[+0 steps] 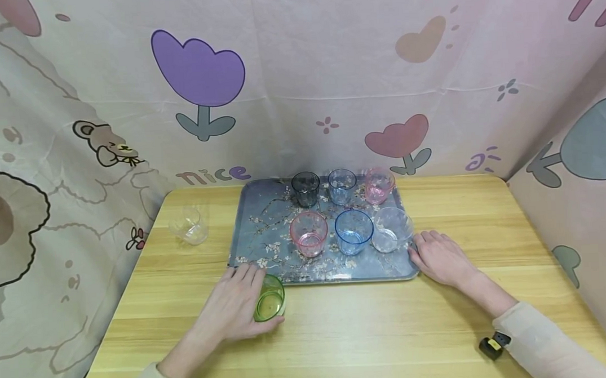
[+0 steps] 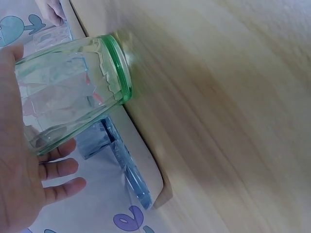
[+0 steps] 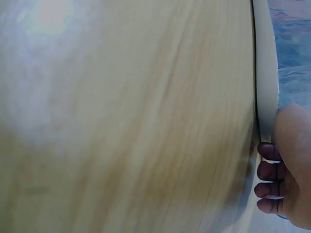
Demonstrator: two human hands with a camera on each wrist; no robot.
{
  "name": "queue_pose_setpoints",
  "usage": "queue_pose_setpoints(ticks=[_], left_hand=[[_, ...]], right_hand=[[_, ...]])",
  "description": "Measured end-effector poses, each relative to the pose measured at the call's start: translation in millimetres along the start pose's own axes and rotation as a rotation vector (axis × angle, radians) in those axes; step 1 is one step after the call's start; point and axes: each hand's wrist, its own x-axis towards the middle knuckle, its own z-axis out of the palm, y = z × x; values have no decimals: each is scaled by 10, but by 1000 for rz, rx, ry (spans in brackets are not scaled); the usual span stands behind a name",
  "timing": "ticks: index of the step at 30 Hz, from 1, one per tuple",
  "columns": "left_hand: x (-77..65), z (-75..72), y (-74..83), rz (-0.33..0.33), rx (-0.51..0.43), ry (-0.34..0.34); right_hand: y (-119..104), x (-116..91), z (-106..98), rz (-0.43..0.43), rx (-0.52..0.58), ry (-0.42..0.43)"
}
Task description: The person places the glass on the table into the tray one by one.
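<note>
My left hand (image 1: 237,304) is at the tray's front left corner, with a green glass cup (image 1: 270,298) between its thumb and fingers. The left wrist view shows that cup (image 2: 73,92) with its green rim close to the tabletop and the fingers bent around its far side. My right hand (image 1: 440,257) holds the front right corner of the blue floral tray (image 1: 263,213), thumb over the rim. In the right wrist view the fingers (image 3: 270,171) curl against the tray's outer edge. On the tray stand several cups, among them a pink cup (image 1: 309,234), a blue cup (image 1: 354,232) and a clear cup (image 1: 390,230).
At the tray's back are a dark grey cup (image 1: 306,189), a pale blue cup (image 1: 342,186) and another pink cup (image 1: 379,185). A clear cup (image 1: 190,226) stands left of the tray on the wooden table (image 1: 350,333). A printed curtain (image 1: 299,99) hangs behind.
</note>
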Motion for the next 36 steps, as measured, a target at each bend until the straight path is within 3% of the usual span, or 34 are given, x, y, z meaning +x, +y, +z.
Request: queue_pose_setpoints(ticks=[24,36], left_hand=[[98,-83,-104,7,-17,4],[200,-177,-335,-36,-41,52]], right_hand=[[-18,-6,-29,18,-14,-22],[-25,0,-36,10,-15,-10]])
